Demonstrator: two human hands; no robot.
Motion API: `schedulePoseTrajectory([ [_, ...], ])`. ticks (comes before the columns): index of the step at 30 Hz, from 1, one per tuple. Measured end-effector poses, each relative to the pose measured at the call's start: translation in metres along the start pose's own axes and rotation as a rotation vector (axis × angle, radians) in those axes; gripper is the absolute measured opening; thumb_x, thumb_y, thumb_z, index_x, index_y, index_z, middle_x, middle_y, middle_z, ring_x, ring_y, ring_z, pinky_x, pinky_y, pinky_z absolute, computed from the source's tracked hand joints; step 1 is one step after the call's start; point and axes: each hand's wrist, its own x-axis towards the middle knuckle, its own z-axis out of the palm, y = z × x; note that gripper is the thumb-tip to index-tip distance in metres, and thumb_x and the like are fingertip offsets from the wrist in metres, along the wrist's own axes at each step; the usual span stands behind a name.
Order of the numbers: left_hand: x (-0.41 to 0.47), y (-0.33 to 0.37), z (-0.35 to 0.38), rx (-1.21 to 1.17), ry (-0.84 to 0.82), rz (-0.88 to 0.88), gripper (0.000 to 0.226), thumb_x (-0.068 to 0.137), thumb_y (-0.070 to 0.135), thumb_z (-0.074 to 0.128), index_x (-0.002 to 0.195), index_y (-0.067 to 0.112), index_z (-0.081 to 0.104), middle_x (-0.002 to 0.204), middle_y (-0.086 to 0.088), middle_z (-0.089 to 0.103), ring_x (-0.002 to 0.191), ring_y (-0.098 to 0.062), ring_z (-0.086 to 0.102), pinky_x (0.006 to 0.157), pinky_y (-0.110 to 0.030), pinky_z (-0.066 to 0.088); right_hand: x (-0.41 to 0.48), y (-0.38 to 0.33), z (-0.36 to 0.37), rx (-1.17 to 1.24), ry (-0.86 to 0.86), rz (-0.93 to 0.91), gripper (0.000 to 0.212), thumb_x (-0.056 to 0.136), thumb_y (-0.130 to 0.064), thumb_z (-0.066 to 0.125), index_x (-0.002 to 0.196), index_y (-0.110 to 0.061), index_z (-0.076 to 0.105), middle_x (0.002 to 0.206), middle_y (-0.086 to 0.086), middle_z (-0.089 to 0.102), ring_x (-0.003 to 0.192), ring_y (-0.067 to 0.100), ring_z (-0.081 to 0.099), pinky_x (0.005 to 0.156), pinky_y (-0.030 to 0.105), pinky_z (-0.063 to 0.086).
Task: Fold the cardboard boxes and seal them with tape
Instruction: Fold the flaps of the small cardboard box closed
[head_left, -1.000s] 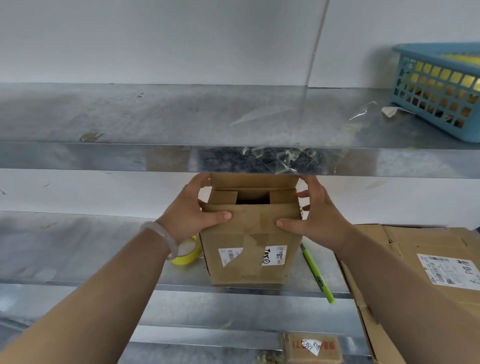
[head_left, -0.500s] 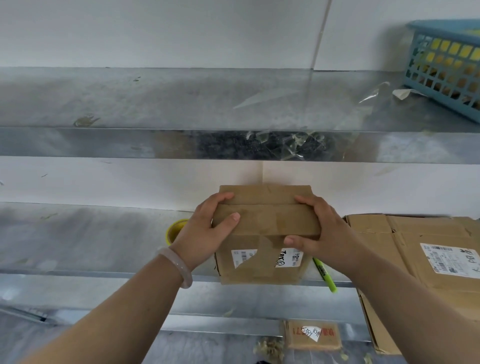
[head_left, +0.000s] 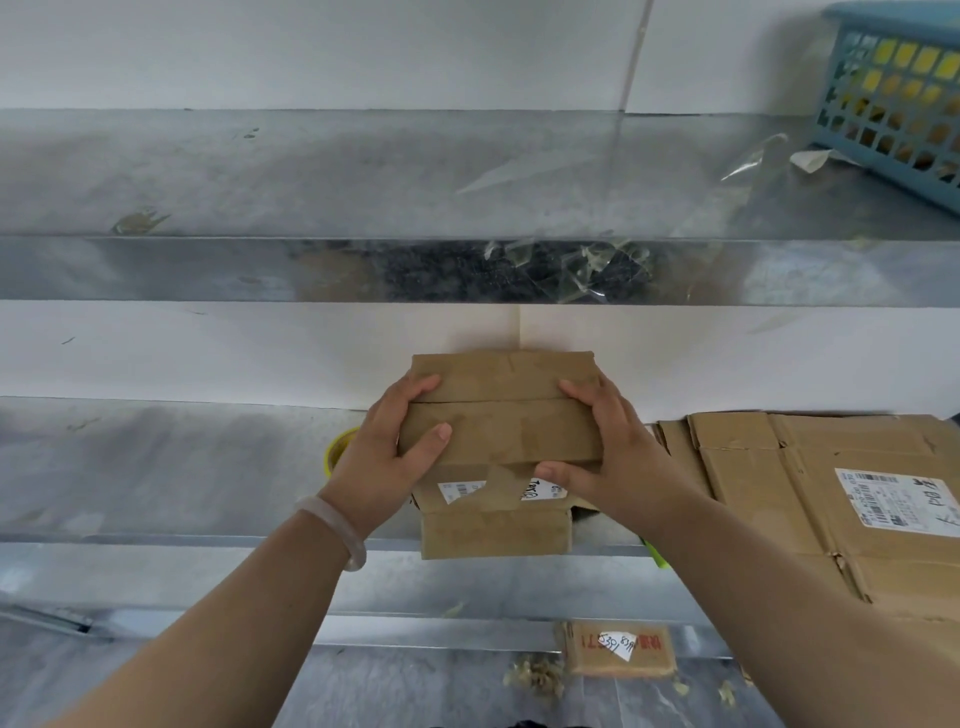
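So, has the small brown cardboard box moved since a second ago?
Yes, toward the person: the small brown cardboard box now overhangs the front edge of the grey metal shelf.

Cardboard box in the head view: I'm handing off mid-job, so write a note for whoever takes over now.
Left hand: grips the small cardboard box at its left end.
Right hand: grips its right end.
Box is at the shelf front edge; yellow tape roll behind the left hand; flattened cardboard to the right.
Done: top flaps folded shut.
Left: tape the top seam, deal with the loose lower flap at the front, then fold and seal the flattened cardboard.
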Motion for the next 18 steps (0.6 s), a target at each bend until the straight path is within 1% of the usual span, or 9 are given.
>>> schedulePoseTrajectory([
  [1,-0.001,0.001,0.003,0.01,-0.002,0.013,0.045,0.085,0.045,0.058,0.128,0.045,0.045,0.13,0.027,0.043,0.123,-0.006,0.044,0.104,-0.031,0.042,-0.003,0.003,0.0,-0.006,0.01,-0.002,0.088,0.074,-0.055,0.073,0.146,-0.039,0.023,0.158,-0.014,0.009,0.126,0.003,0.03,0.101,0.02,0.032],
  [3,-0.004,0.002,0.007,0.039,0.005,0.038,0.043,0.09,0.035,0.062,0.126,0.047,0.043,0.132,0.023,0.043,0.123,-0.003,0.043,0.098,-0.013,0.037,-0.01,0.005,-0.001,-0.006,0.032,-0.011,0.089,0.071,-0.06,0.069,0.146,-0.039,0.026,0.159,-0.013,0.009,0.128,0.002,0.028,0.101,0.019,0.029],
  [4,-0.005,0.002,0.009,0.053,0.01,0.058,0.043,0.09,0.033,0.062,0.125,0.048,0.043,0.133,0.021,0.044,0.122,0.0,0.043,0.094,-0.005,0.034,-0.012,0.006,0.0,-0.01,0.041,-0.018,0.09,0.068,-0.064,0.066,0.146,-0.039,0.027,0.16,-0.013,0.008,0.128,0.001,0.027,0.101,0.018,0.028],
  [5,-0.007,0.001,0.009,0.061,0.016,0.076,0.043,0.088,0.037,0.062,0.124,0.05,0.042,0.135,0.019,0.045,0.123,0.003,0.042,0.092,-0.001,0.032,-0.015,0.006,0.001,-0.018,0.048,-0.024,0.092,0.066,-0.067,0.062,0.146,-0.039,0.027,0.16,-0.013,0.008,0.128,0.0,0.027,0.1,0.017,0.027],
  [8,-0.013,-0.005,0.006,0.056,0.032,0.098,0.046,0.08,0.052,0.053,0.124,0.051,0.043,0.14,0.016,0.044,0.127,0.003,0.039,0.097,-0.003,0.031,-0.023,0.004,0.006,-0.025,0.058,-0.032,0.093,0.063,-0.072,0.059,0.145,-0.041,0.028,0.16,-0.014,0.008,0.129,-0.001,0.027,0.102,0.017,0.029],
  [12,-0.022,-0.016,0.005,0.021,0.065,0.116,0.047,0.079,0.05,0.053,0.125,0.049,0.044,0.143,0.015,0.042,0.128,0.004,0.038,0.101,-0.008,0.032,-0.023,0.001,0.014,-0.019,0.016,-0.038,0.09,0.065,-0.072,0.059,0.144,-0.047,0.023,0.159,-0.02,0.001,0.13,0.0,0.027,0.102,0.017,0.031],
  [16,-0.014,-0.025,0.01,0.032,0.066,0.115,0.05,0.082,0.048,0.054,0.131,0.044,0.042,0.149,0.005,0.038,0.136,-0.005,0.035,0.111,-0.019,0.03,-0.014,0.007,0.02,0.015,-0.013,-0.053,0.086,0.07,-0.069,0.062,0.14,-0.054,0.015,0.158,-0.023,-0.008,0.136,0.003,0.025,0.104,0.019,0.034],
  [17,-0.014,-0.024,0.011,0.046,0.064,0.114,0.051,0.082,0.049,0.054,0.131,0.043,0.042,0.149,0.004,0.038,0.136,-0.006,0.035,0.111,-0.019,0.03,-0.014,0.009,0.019,0.02,-0.017,-0.055,0.085,0.069,-0.07,0.06,0.139,-0.055,0.014,0.158,-0.023,-0.008,0.136,0.003,0.025,0.104,0.019,0.034],
  [18,-0.014,-0.023,0.012,0.056,0.063,0.113,0.05,0.082,0.05,0.054,0.13,0.044,0.042,0.149,0.004,0.038,0.135,-0.004,0.034,0.109,-0.015,0.029,-0.015,0.01,0.018,0.018,-0.017,-0.055,0.085,0.069,-0.071,0.059,0.139,-0.055,0.014,0.158,-0.023,-0.007,0.135,0.003,0.026,0.104,0.018,0.034],
])
